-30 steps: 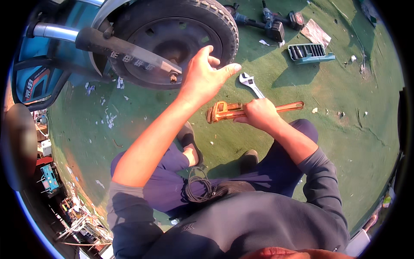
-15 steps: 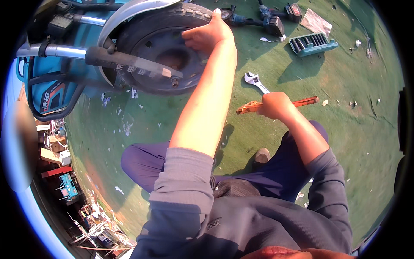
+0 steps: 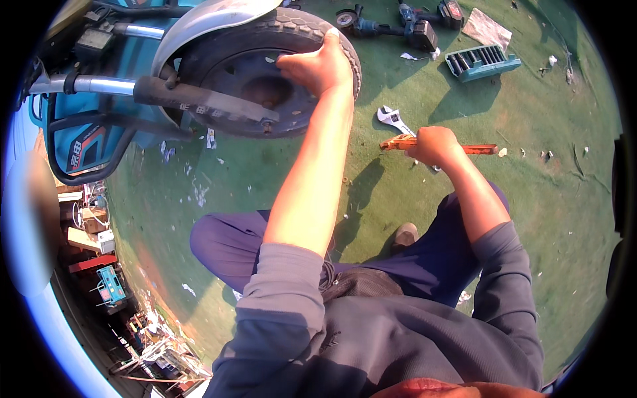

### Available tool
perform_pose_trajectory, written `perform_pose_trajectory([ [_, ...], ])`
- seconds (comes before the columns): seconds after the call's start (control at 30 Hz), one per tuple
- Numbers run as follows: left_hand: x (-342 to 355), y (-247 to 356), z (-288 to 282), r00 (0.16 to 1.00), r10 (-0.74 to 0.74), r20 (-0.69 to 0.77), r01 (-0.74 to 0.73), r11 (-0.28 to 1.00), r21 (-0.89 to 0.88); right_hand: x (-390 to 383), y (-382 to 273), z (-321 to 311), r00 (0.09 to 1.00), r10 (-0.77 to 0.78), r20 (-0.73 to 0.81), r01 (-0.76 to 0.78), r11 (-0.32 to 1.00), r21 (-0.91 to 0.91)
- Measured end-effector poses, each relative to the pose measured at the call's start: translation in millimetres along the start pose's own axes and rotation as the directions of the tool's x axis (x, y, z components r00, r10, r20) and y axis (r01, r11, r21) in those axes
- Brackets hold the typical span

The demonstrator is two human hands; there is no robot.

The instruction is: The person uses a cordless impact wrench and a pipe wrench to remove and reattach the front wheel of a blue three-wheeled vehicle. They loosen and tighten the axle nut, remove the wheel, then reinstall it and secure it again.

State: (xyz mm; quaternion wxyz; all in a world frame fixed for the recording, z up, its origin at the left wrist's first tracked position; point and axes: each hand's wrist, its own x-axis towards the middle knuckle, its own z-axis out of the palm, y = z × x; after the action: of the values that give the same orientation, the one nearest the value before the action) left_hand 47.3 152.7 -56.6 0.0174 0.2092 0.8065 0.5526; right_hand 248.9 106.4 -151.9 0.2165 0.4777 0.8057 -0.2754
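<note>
Since a half-second ago, the left hand point(image 3: 318, 66) has slid down from the tread's top to rest flat on the small black rubber scooter wheel point(image 3: 265, 73), fingers spread over the tyre's right shoulder, while the right hand point(image 3: 434, 144) has barely shifted. Left of the wheel stand the grey metal fork tube point(image 3: 99, 85) and the teal scooter body point(image 3: 79, 142). Just right of the wheel, on the green mat point(image 3: 551, 219), lies a silver adjustable spanner point(image 3: 395, 119); beside it the right hand is closed in a fist round the orange pipe wrench point(image 3: 464, 148), held level and just clear of the mat. Farther right of the wheel sit black cordless power tools point(image 3: 411, 23) and a teal socket case point(image 3: 481, 63). Steadying the wheel firmly with the flat palm looks wise before bringing the wrench squarely to the axle nut.
</note>
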Motion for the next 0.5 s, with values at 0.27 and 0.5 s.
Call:
perform_pose_trajectory([
  [0.27, -8.5, -36.7, -53.2, 0.945, 0.215, 0.248, -0.062, 0.859, -0.509, 8.9, 6.9, 4.4, 1.0, -0.008, -0.002, 0.008, 1.0, 0.024],
  [0.5, -15.4, -39.7, -126.2, 0.83, 0.178, 0.528, 0.091, 0.891, -0.444, 22.6, 5.1, 11.4, 0.998, -0.042, 0.044, 0.042, 0.999, -0.003],
])
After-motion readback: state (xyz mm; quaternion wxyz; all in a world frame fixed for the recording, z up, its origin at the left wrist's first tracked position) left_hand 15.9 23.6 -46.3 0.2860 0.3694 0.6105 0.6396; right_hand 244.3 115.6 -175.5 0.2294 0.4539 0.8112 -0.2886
